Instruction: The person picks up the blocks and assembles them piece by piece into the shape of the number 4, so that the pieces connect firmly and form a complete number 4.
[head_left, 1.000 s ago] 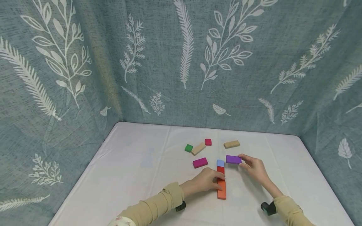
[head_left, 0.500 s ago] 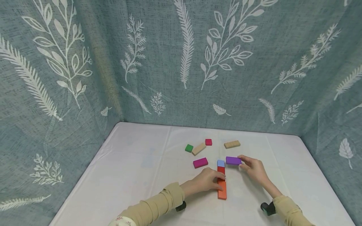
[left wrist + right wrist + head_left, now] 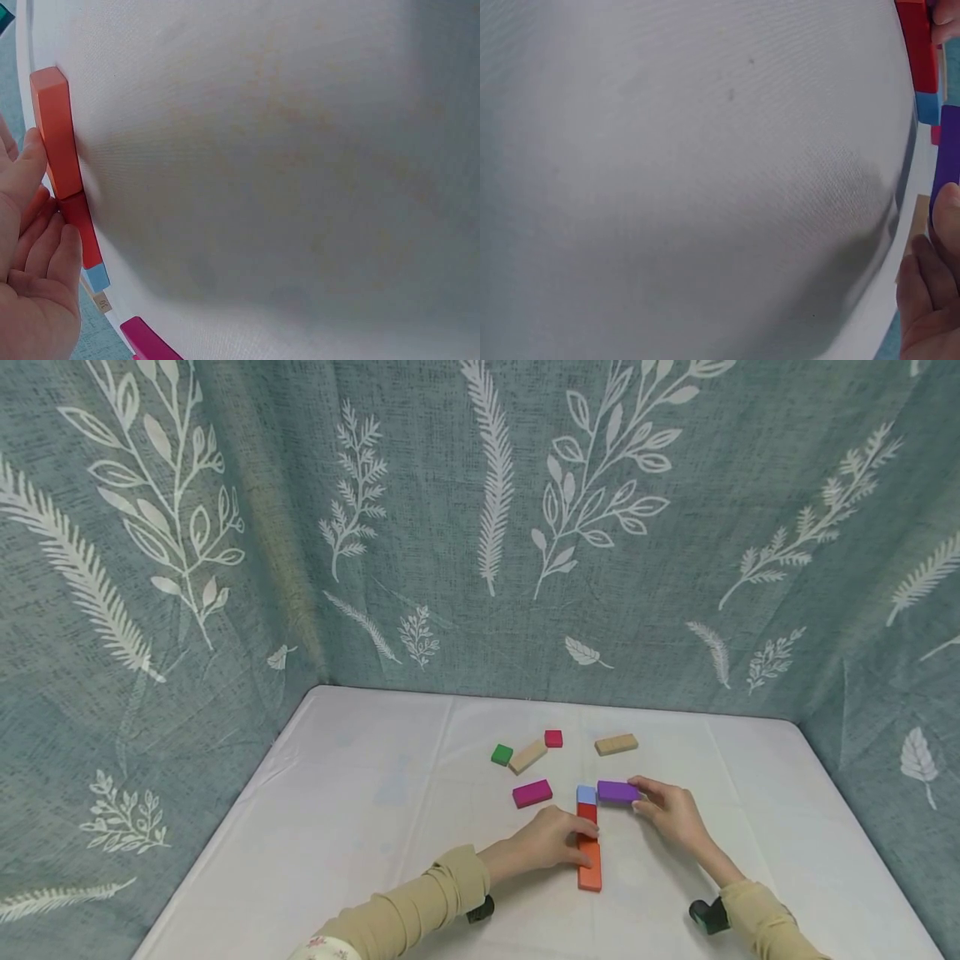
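Observation:
A row of wooden blocks lies on the white table: a long orange block (image 3: 589, 870), a red block (image 3: 587, 812) and a light blue block (image 3: 587, 794) at the far end. My left hand (image 3: 551, 839) holds the row where orange meets red, its thumb at the orange block and its fingers at the red one, hiding part of both. My right hand (image 3: 673, 810) pinches the right end of a purple block (image 3: 617, 792) between thumb and fingers. The purple block's left end is close beside the light blue block; in the right wrist view, the purple block (image 3: 949, 146) is partly cut off.
Behind the row lie a magenta block (image 3: 532, 793), a green cube (image 3: 502, 755), a small crimson block (image 3: 553, 738) and two natural wood blocks, one left (image 3: 528, 757) and one right (image 3: 617, 744). A patterned teal curtain (image 3: 450, 527) surrounds the table (image 3: 337, 777).
My right hand has brought the purple block slightly lower and to the left, closer to the light blue block. The left hand and the row have stayed in place.

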Motion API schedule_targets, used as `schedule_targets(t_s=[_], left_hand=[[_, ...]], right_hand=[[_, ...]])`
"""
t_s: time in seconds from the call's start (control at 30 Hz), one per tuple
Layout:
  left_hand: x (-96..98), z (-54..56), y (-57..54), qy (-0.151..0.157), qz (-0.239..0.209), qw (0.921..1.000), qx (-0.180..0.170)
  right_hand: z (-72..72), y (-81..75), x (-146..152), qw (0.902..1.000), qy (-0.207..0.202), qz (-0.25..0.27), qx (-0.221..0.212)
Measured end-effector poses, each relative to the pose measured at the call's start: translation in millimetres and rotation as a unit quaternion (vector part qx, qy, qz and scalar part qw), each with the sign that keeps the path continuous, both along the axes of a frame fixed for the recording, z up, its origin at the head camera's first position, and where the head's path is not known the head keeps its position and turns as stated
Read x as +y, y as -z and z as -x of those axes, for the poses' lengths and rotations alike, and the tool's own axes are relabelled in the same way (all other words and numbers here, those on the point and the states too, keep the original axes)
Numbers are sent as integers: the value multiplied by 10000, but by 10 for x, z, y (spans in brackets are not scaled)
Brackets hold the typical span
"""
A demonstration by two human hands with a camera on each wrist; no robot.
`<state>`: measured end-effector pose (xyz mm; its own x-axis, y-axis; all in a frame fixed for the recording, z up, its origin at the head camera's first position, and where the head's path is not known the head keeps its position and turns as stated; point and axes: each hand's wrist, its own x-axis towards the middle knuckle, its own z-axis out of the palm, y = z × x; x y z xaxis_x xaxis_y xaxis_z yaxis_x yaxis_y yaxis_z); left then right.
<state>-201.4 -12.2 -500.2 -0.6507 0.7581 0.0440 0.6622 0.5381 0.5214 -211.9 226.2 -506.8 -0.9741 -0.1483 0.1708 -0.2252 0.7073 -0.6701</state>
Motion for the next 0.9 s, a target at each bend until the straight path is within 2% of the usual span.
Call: schedule_targets(t_s=[0.3,0.53,0.9], left_hand=[[4,-6,0,-62,43,10000,-57],[8,-19,-28,-114,58,9999,-69],[3,-17,-17,-49,13,10000,-84]], right_hand=[[-1,44,-5,9998,61,-177,80],[-3,57,-9,9996,95,-256,-14],[-18,57,-25,9994,55,-322,-94]])
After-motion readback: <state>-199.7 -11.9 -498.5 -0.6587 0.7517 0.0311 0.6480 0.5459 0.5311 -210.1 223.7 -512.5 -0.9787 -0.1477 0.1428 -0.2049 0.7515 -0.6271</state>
